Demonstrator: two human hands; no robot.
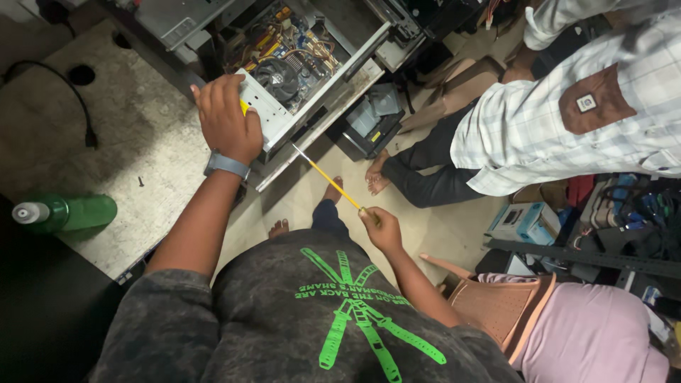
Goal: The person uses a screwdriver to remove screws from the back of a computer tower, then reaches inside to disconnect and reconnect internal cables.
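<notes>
An open computer case [312, 64] lies on a worn table [142, 142], its circuit board and fan showing. My left hand [227, 117], with a grey band at the wrist, grips the case's near corner. My right hand [379, 227] is lower, over the floor, and holds a thin yellow-handled screwdriver [330, 177]. Its metal tip points up toward the case's front edge, just short of it.
A green bottle [67, 213] lies on the table's near left edge, and a black cable [64, 85] runs across its far side. A person in a checked shirt [567, 120] sits on the floor at right. Another person in pink [596, 333] is at lower right. Boxes and parts crowd the right side.
</notes>
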